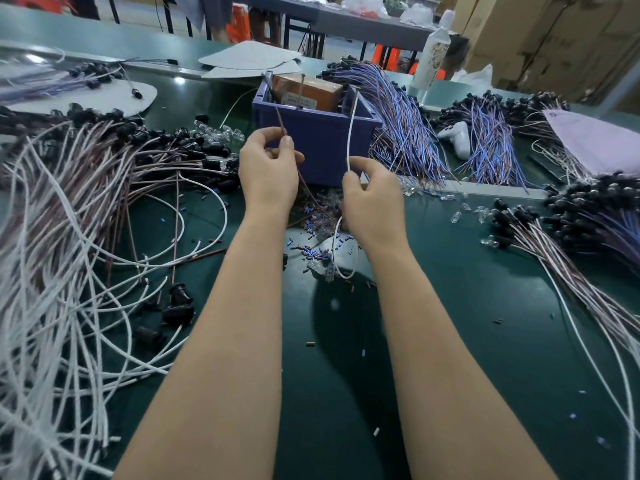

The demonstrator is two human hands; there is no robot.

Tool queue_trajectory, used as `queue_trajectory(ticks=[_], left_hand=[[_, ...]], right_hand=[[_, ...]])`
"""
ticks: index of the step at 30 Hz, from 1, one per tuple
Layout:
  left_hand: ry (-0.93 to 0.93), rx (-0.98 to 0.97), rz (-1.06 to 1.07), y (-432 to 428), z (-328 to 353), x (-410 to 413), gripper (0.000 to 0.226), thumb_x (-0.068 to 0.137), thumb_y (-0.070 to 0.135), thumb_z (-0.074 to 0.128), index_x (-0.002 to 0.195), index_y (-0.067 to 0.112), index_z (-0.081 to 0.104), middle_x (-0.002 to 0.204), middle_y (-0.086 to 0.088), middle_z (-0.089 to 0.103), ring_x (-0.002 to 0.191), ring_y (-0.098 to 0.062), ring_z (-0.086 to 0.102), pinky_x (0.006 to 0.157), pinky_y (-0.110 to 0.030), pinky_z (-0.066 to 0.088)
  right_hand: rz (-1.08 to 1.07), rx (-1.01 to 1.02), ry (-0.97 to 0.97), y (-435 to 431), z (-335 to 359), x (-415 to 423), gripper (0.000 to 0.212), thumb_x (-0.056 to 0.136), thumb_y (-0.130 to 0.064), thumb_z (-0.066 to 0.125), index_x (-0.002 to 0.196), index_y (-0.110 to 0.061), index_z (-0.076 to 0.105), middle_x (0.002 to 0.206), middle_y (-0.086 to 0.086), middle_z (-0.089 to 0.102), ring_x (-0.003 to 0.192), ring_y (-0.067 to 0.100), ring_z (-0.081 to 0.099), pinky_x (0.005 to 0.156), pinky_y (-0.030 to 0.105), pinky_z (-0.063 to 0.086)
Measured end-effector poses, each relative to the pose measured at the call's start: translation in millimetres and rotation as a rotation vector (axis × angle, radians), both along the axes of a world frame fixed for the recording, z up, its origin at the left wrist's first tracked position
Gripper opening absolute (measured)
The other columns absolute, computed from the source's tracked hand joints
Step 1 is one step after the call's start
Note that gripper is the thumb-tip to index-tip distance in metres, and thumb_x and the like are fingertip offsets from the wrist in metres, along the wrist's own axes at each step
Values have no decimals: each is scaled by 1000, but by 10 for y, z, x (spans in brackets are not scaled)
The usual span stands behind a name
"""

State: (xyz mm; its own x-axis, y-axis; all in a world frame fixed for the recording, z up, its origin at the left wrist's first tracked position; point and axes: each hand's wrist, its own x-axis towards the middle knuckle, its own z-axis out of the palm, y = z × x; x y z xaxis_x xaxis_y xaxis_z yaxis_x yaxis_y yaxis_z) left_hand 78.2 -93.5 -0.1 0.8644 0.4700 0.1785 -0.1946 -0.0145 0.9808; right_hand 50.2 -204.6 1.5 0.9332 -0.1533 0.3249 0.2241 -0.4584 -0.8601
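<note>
- Our left hand, at the centre of the frame, pinched a thin brown insulated wire between thumb and fingers, its upper end rising before the blue plastic bin.
- Our right hand, just right of centre, gripped a thin white insulated wire; it rose upward and looped below the wrist.
- Loose white and brown wires filled the left of the green table.

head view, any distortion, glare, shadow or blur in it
Head view: wide-angle bending stretches the forearms and curves the green table; a dark shadow lies between the arms; a glare spot shines left of the blue bin; the left hand with its brown wire and right hand with its white wire are sharp; the wire pile at the left edge smears.
</note>
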Motion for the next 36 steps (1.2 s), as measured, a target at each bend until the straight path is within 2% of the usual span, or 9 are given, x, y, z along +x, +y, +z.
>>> queue_trajectory(ticks=[5, 10, 13, 16, 20, 24, 31, 33, 36], left_hand=[[12, 58, -86, 1, 38, 17, 23, 98, 13, 46, 117, 12, 59, 73, 4, 62, 62, -6, 50, 73, -28, 48], [23, 56, -121, -5, 48, 41, 28, 98, 12, 45, 125, 11, 56, 76, 4, 61, 64, -6, 50, 78, -31, 50], [21, 54, -114, -6, 40, 60, 31, 98, 12, 45, 128, 11, 54, 75, 5, 62, 65, -5, 50, 81, -32, 51], [1, 52, -108, -5, 42, 79, 33, 97, 10, 46, 129, 15, 52, 71, 6, 62, 62, -3, 51, 79, -33, 50], [7, 57, -110, 0, 34, 105, 36, 97, 11, 46, 132, 17, 51, 70, 7, 61, 63, -4, 52, 84, -36, 51], [16, 57, -118, 3, 27, 114, 37, 98, 12, 46, 134, 17, 50, 72, 6, 61, 66, -5, 51, 86, -38, 51], [8, 34, -125, -19, 22, 126, 38, 98, 10, 44, 136, 15, 47, 72, 5, 60, 60, -3, 50, 75, -29, 50], [3, 26, -123, -19, 17, 131, 38, 98, 10, 44, 136, 15, 48, 72, 5, 60, 57, -2, 49, 67, -24, 49], [-8, 21, -110, -23, 12, 141, 37, 98, 8, 43, 134, 13, 48, 75, 4, 61, 60, -3, 50, 66, -21, 47]], right_hand=[[52, -79, 47, 15, 61, -43, 33, 91, -13, 45, 121, -8, 58, 86, 3, 58, 75, 21, 55, 76, 41, 52], [83, -125, 61, 17, 79, -44, 31, 91, -13, 46, 118, -7, 60, 84, 2, 58, 73, 20, 52, 69, 32, 44], [104, -158, 78, 5, 90, -47, 29, 91, -13, 46, 115, -8, 62, 78, 0, 57, 68, 19, 52, 68, 31, 45], [125, -181, 86, -9, 101, -55, 28, 91, -13, 46, 113, -10, 62, 67, -6, 54, 57, 11, 51, 66, 29, 47], [132, -216, 89, -14, 118, -77, 25, 90, -13, 45, 108, -15, 62, 56, -8, 52, 36, 3, 49, 48, 19, 43], [160, -216, 104, -14, 139, -99, 23, 90, -11, 44, 105, -16, 61, 54, -6, 51, 31, 3, 47, 43, 17, 45], [164, -225, 112, -47, 142, -91, 16, 89, -12, 44, 92, -19, 58, 37, -7, 50, 35, 3, 47, 46, 18, 43], [156, -177, 137, -57, 167, -96, 14, 89, -12, 43, 88, -17, 56, 43, -5, 56, 41, 3, 53, 54, 24, 49], [63, 46, 117, -70, 202, -72, 14, 93, -9, 42, 85, -17, 50, 66, 1, 64, 66, 17, 65, 70, 37, 57]])
